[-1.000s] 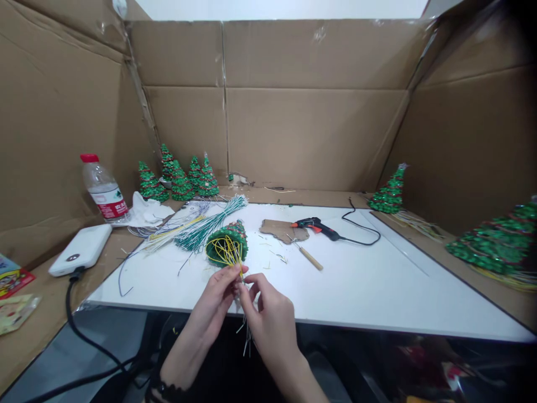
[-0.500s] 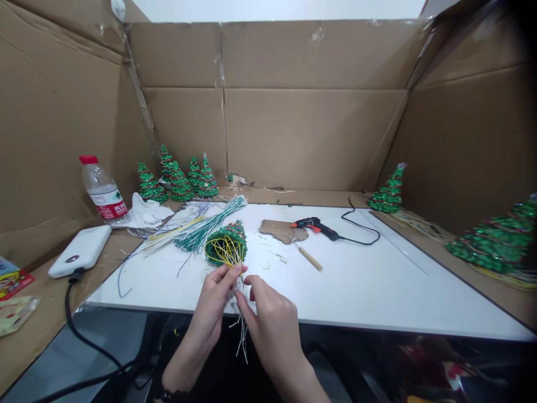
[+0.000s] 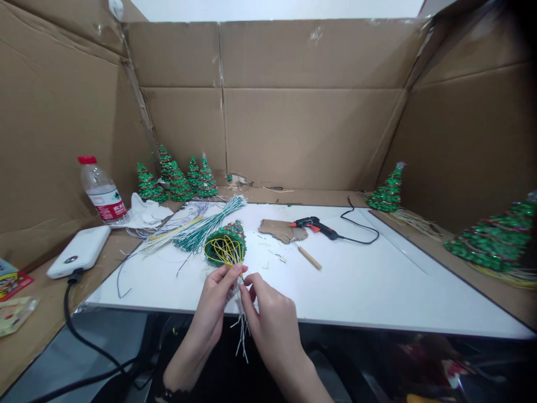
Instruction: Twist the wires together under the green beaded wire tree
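A small green Christmas tree (image 3: 237, 234) lies tipped on the white board, its hollow base facing me. Yellow wires (image 3: 226, 250) loop out of that base and gather into a bundle. My left hand (image 3: 216, 296) pinches the yellow wires just below the tree. Close against it, my right hand (image 3: 271, 313) has thumb and forefinger together at the bundle, where the yellow meets white ends; exactly which strands it grips is hidden. Loose white wire ends (image 3: 242, 336) hang down between the hands, past the board's front edge.
Behind lies a bundle of green and white wires (image 3: 205, 229). A glue gun (image 3: 316, 226) rests on a cardboard scrap (image 3: 277, 228) beside a wooden-handled awl (image 3: 309, 258). Finished-looking trees (image 3: 180, 182) stand back left, others right (image 3: 495, 238). A bottle (image 3: 103, 193) and power bank (image 3: 80, 252) are left.
My right thumb has shifted slightly up and right along the wires, closer to the forefinger. My left hand keeps its pinch, and the tree stays in place.
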{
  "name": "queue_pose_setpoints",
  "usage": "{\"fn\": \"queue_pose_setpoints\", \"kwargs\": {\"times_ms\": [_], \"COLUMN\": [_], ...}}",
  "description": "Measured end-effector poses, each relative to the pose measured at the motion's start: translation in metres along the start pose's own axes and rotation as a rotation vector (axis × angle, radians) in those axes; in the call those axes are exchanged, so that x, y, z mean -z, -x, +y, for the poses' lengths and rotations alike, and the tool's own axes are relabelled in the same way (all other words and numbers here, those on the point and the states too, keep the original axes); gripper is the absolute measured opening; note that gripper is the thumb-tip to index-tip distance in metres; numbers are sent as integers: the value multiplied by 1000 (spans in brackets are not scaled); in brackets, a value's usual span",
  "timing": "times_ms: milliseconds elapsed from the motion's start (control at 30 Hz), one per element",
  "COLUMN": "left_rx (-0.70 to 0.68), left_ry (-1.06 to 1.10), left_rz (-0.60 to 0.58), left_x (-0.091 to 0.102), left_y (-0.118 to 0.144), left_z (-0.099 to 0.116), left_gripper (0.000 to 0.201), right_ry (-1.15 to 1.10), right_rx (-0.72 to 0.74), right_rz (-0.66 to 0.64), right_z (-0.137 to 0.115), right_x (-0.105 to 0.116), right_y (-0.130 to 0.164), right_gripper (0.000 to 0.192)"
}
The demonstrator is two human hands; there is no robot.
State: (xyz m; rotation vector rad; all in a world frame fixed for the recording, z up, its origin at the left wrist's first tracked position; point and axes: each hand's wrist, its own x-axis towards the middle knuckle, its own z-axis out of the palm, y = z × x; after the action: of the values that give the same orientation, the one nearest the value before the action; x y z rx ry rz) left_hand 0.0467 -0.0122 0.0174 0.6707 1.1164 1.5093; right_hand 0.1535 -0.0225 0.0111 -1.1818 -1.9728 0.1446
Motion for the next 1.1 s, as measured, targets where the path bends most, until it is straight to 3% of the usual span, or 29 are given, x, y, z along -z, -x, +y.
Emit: {"fn": "queue_pose_setpoints", "kwargs": {"times_ms": [233, 500, 700, 900, 1000, 1100], "left_rx": [-9, 61, 124, 158, 171, 191], "left_ry": [38, 94, 113, 120, 132, 167], "left_rz": [-30, -53, -83, -208, -199, -205], "left_x": [6, 10, 11, 14, 15, 16], "left_y": [-5, -3, -1, -3, -3, -4], "left_z": [-7, -4, 0, 0, -2, -5], "left_gripper": [19, 21, 22, 22, 21, 19], "right_ry": [-229, -830, -1143, -1756, -2112, -2344], "right_rx": [-111, -302, -428, -653, -777, -853], "right_rz": [-70, -204, -276, -497, -631, -666], "right_z": [2, 0, -2, 5, 8, 6], "right_x": [-3, -3, -4, -13, -16, -18], "right_y": [1, -2, -4, -3, -2, 0], "right_gripper": [18, 20, 27, 23, 22, 22]}}
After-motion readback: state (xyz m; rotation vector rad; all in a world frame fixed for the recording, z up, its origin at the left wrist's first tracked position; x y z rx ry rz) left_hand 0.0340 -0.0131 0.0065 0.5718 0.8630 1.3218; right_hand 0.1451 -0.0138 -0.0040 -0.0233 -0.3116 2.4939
